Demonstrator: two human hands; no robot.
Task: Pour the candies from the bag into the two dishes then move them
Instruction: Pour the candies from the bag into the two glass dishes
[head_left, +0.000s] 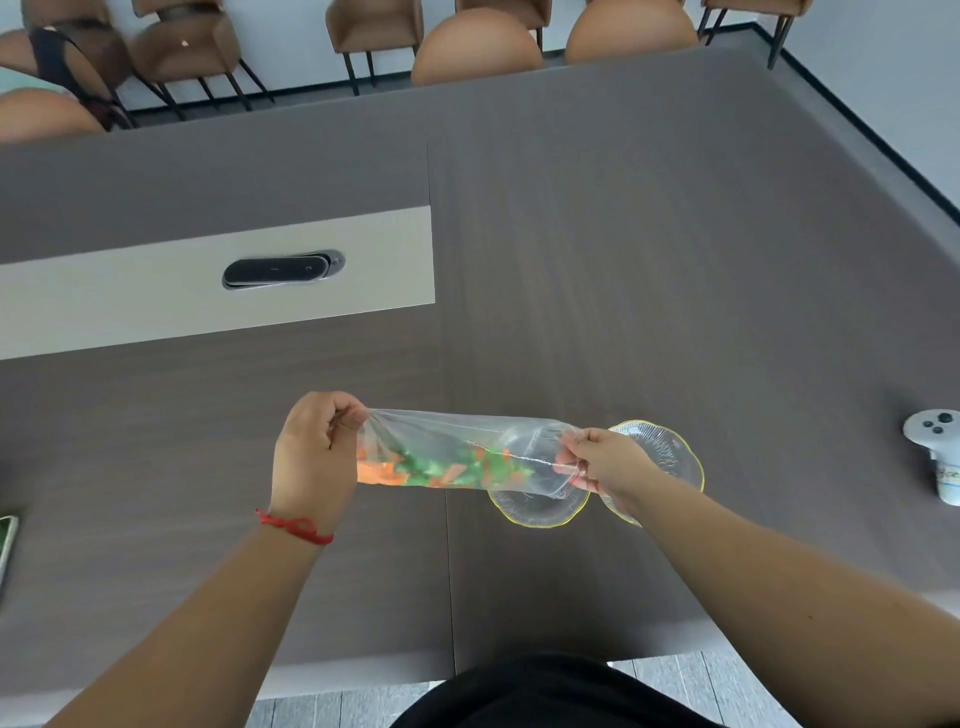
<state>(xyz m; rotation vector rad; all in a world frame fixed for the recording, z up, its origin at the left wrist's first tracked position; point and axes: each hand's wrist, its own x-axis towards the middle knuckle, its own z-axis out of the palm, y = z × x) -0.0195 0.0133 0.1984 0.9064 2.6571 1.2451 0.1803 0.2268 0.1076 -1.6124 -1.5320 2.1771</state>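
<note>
A clear plastic bag (467, 441) stretches sideways above the table, with orange and green candies (441, 470) lying along its lower side. My left hand (314, 452) pinches its left end, and my right hand (605, 465) grips its right end, which looks like the open mouth. Under the bag's right end sits a clear glass dish with a yellow scalloped rim (540, 512), no candies visible in it. A second matching dish (667, 449) stands just to its right, partly hidden behind my right hand and wrist.
The grey wooden table (649, 260) has a pale strip with a dark cable port (283, 270) at the back left. A white controller (937, 447) lies at the right edge, a phone (6, 545) at the left edge. Brown chairs (197, 47) line the far side.
</note>
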